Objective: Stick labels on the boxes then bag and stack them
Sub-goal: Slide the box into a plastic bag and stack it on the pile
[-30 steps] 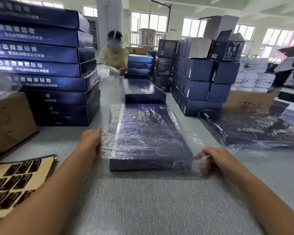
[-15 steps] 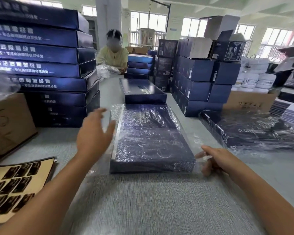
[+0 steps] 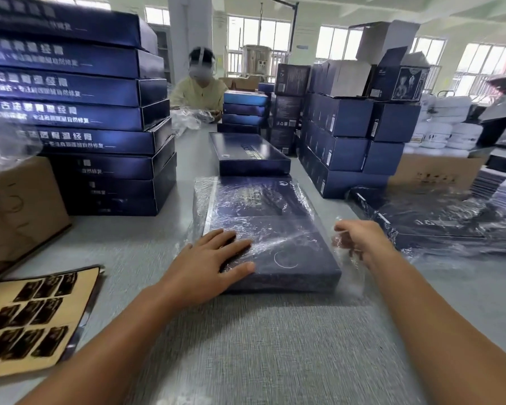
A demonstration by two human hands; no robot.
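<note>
A flat dark blue box (image 3: 275, 229) lies on the grey table in front of me, partly inside a clear plastic bag (image 3: 205, 194). My left hand (image 3: 214, 258) rests flat on the box's near left corner with its fingers straight. My right hand (image 3: 360, 241) pinches the bag's loose edge at the box's right side. A second dark blue box (image 3: 249, 153) lies unbagged just behind. A sheet of dark labels (image 3: 32, 320) on tan backing lies at the near left.
A tall stack of blue boxes (image 3: 79, 112) stands at the left beside a cardboard carton (image 3: 18, 206). Stacked blue cartons (image 3: 348, 135) fill the right, with bagged boxes (image 3: 438, 226) before them. A person (image 3: 200, 86) sits across the table.
My left hand lifted off the box's left side, swung over and came down flat on its near left corner. My right hand rose a little, still pinching the bag's edge.
</note>
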